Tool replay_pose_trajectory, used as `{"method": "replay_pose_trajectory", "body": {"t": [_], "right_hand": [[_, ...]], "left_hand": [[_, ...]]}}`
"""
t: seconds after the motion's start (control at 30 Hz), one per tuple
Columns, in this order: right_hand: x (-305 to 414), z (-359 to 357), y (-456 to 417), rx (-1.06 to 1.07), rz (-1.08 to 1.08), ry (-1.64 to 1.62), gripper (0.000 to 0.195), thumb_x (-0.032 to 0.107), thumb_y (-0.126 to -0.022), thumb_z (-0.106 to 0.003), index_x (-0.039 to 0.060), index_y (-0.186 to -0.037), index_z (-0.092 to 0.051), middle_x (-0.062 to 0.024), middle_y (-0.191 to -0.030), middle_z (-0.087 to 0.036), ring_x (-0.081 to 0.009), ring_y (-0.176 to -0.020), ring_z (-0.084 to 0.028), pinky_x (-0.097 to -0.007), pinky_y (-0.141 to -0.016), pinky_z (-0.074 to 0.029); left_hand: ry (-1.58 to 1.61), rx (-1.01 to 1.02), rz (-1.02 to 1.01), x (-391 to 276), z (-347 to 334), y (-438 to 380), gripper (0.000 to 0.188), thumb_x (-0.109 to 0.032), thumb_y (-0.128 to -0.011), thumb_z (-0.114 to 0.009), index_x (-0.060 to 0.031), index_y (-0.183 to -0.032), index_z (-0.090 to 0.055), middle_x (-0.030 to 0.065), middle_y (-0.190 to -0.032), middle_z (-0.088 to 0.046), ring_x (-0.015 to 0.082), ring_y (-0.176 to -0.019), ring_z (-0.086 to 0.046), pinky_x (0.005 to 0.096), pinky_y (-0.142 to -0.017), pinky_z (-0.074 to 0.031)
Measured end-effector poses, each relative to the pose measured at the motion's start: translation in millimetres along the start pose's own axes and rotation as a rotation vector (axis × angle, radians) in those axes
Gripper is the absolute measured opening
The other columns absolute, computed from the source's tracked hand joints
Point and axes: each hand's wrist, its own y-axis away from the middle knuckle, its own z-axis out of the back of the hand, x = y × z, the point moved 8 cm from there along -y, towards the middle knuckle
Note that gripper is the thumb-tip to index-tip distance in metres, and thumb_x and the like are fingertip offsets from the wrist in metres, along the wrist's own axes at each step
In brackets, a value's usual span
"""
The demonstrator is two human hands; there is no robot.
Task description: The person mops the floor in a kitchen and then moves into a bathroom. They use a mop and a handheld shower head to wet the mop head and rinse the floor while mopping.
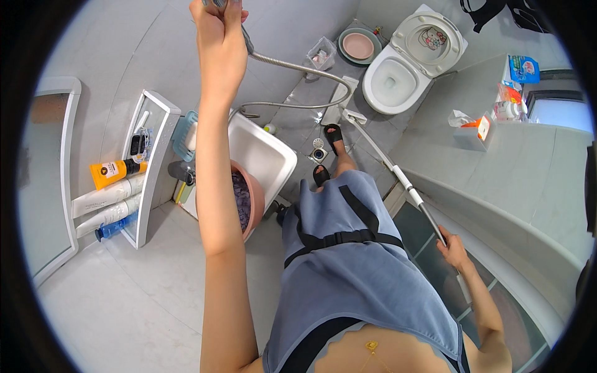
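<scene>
My left hand [220, 39], raised at the top of the view, is closed around a shower head handle [247, 43], whose head is mostly cut off by the frame. From it a metal shower hose [303, 69] loops over the floor and back toward the sink. Low on the right, my right hand [452, 248] grips the pole of a floor squeegee or mop [380, 151]. The pole's white head [339, 100] rests on the wet grey tiles in front of my sandalled feet. Whether water runs from the shower head cannot be seen.
A toilet [391, 84] with raised lid stands ahead, beside stacked basins [358, 46] and a clear bin [321, 55]. A white sink [266, 144] holds a pink basin [255, 200] of dark cloth. Left is a shelf [161, 140] with tubes; right, a ledge [522, 158] bears a tissue box [475, 133].
</scene>
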Motion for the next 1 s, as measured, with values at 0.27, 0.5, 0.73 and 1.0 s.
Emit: {"method": "replay_pose_trajectory", "body": {"t": [0.27, 0.5, 0.73, 1.0], "right_hand": [[-4.8, 21.3, 18.4, 0.018, 0.007, 0.062, 0.053, 0.008, -0.085, -0.061, -0.0049, -0.136, -0.051, -0.0269, -0.075, -0.057, -0.0274, -0.061, -0.057, -0.0378, -0.065, -0.048], [-18.2, 8.1, 53.3, 0.042, 0.019, 0.134, 0.055, 0.006, -0.081, -0.062, -0.0030, -0.134, -0.053, -0.0276, -0.085, -0.063, -0.0384, -0.075, -0.065, -0.0418, -0.072, -0.051], [-14.5, -43.9, 62.5, 0.023, 0.014, 0.135, 0.055, 0.006, -0.080, -0.063, 0.0064, -0.135, -0.054, -0.0238, -0.092, -0.066, -0.0415, -0.087, -0.065, -0.0466, -0.076, -0.052], [-3.6, -76.2, 45.1, -0.020, 0.008, 0.160, 0.058, 0.009, -0.082, -0.064, 0.0070, -0.137, -0.049, -0.0229, -0.099, -0.068, -0.0421, -0.093, -0.065, -0.0466, -0.081, -0.052]], "left_hand": [[0.017, 0.008, -0.018, -2.9, 4.1, 5.3, 0.020, -0.020, -0.103, -0.049, -0.0006, -0.109, -0.047, 0.0065, -0.093, -0.055, 0.0148, -0.090, -0.062, 0.0311, -0.089, -0.046], [0.043, 0.006, -0.033, -3.7, 6.9, 14.0, 0.022, -0.022, -0.104, -0.050, -0.0004, -0.107, -0.047, 0.0063, -0.092, -0.055, 0.0143, -0.089, -0.061, 0.0304, -0.088, -0.047], [0.109, 0.029, -0.015, 4.9, 9.3, 25.8, 0.021, -0.022, -0.104, -0.050, -0.0010, -0.107, -0.045, 0.0060, -0.092, -0.055, 0.0140, -0.088, -0.061, 0.0304, -0.088, -0.047], [0.148, 0.033, -0.005, 3.9, 4.9, 37.5, 0.021, -0.018, -0.103, -0.050, -0.0010, -0.115, -0.045, 0.0069, -0.096, -0.057, 0.0150, -0.091, -0.061, 0.0312, -0.091, -0.046]]}}
